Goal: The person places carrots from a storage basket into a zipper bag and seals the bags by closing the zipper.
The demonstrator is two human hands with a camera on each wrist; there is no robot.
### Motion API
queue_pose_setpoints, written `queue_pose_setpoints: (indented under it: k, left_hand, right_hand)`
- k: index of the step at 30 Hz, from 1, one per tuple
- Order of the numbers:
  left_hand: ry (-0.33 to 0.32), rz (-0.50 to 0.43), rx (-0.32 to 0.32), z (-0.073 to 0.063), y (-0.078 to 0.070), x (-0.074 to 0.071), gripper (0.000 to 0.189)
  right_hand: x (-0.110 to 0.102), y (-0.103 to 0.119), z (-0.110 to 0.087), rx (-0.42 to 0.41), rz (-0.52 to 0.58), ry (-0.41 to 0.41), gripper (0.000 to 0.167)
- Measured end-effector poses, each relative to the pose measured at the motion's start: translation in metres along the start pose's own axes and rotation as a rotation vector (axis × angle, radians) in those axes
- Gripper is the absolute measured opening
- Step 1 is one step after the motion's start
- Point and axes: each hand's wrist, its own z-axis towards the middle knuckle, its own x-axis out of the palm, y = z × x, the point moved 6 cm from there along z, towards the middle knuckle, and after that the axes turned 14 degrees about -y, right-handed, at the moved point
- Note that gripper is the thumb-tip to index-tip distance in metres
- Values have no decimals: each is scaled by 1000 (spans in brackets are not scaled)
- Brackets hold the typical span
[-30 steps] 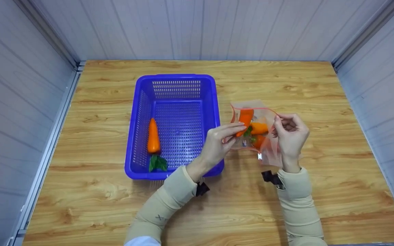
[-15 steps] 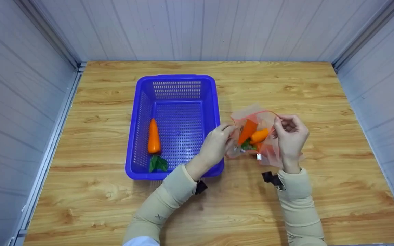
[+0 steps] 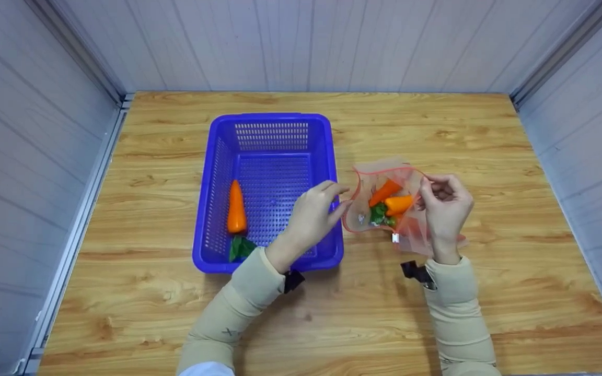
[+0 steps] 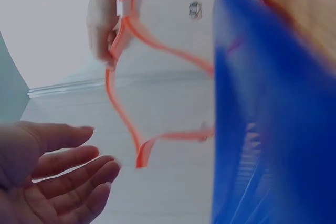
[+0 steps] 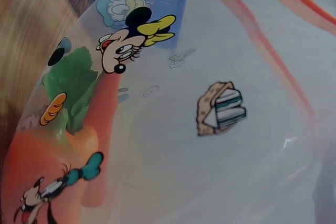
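Observation:
My right hand pinches the orange rim of a clear zip bag, whose mouth gapes toward the left. Inside lie a carrot with green leaves, a yellow-orange pepper and a redder orange vegetable partly hidden below. The right wrist view shows cartoon prints on the bag. Just left of the bag's mouth, my left hand is above the basket's right rim with nothing in it. In the left wrist view, the left hand has its fingers spread apart from the orange rim.
A blue-violet plastic basket stands left of the bag on the wooden table. Along its left side lies another carrot with green leaves, partly behind the left sleeve. Pale panel walls enclose the table at the back and sides.
My left hand has let go of the carrot inside the bag and drawn back left, out of the bag's mouth. The carrot has dropped among the other vegetables. The right hand stays put.

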Motion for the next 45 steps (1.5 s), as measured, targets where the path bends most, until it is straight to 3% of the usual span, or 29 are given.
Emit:
queue_pose_setpoints:
  k: [5,8,13,19,26,29,34,38,45]
  left_hand:
    - [65,7,-84,5,6,-13,21]
    - [71,12,-123,9,11,-23,20]
    - [79,59,-152,14,19,-34,24]
    - [163,136,-194,16,33,-37,31]
    - [338,185,-273,15,67,-28,40]
    - [422,239,-322,13,84,-25,45]
    - [530,336,-404,10,112,-22,42]
    - [585,407,-487,7,133,-23,42]
    - [647,501,-598,-3,165,-26,50]
  right_hand:
    - [0,2,0,-16,-31,2,2]
    - [0,-2,0,-25,-36,10,5]
    - [-5,-17,2,-57,-36,36,3]
    - [-7,-27,4,-98,-52,47,8]
    - [-8,-31,4,-92,-67,36,8]
    - [-5,-24,2,-100,-66,45,9]
    - [0,-8,-1,-45,-28,35,5]
    - [0,-6,-1,-5,6,24,4]
    - [-6,-25,3,-86,-6,57,9]
